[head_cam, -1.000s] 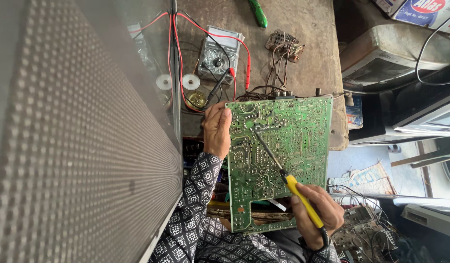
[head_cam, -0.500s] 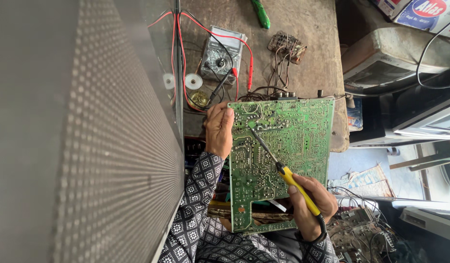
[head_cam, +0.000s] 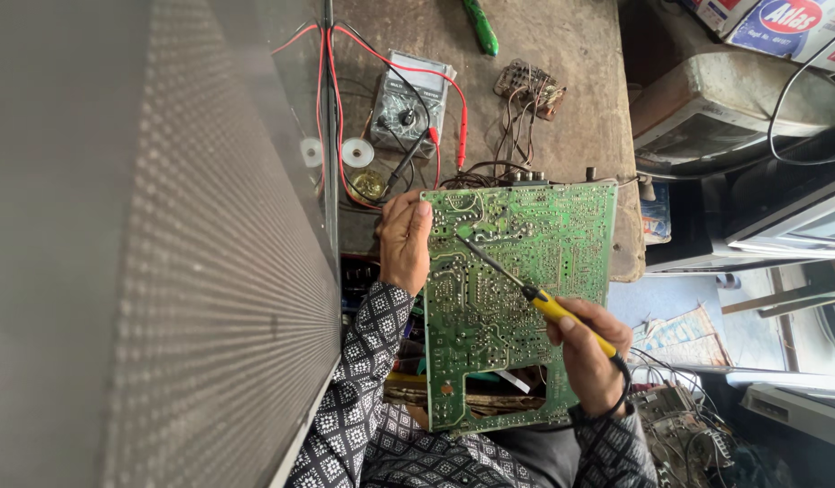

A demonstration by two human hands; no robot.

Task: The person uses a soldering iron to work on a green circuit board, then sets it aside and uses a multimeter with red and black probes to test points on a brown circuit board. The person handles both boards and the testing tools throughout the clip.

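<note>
A large green circuit board (head_cam: pixel 526 271) is propped up with its solder side facing me. My left hand (head_cam: pixel 404 242) grips the board's left upper edge, thumb on the solder face. My right hand (head_cam: pixel 591 351) holds a yellow-handled soldering iron (head_cam: pixel 562 314) like a pen. Its thin metal shaft runs up and to the left, and the tip touches the board near the upper left corner, close to my left thumb. A black cord leaves the handle behind my right hand.
A grey multimeter (head_cam: pixel 408 101) with red and black leads lies on the brown bench (head_cam: pixel 571 54) beyond the board. Beside it are a small wired component (head_cam: pixel 529 86) and a green-handled tool (head_cam: pixel 481 27). A big perforated grey panel (head_cam: pixel 164 271) fills the left. Casings and boxes stand on the right.
The iron's tip has slid a little up and left across the board towards my left thumb. My left hand keeps its grip on the board's edge.
</note>
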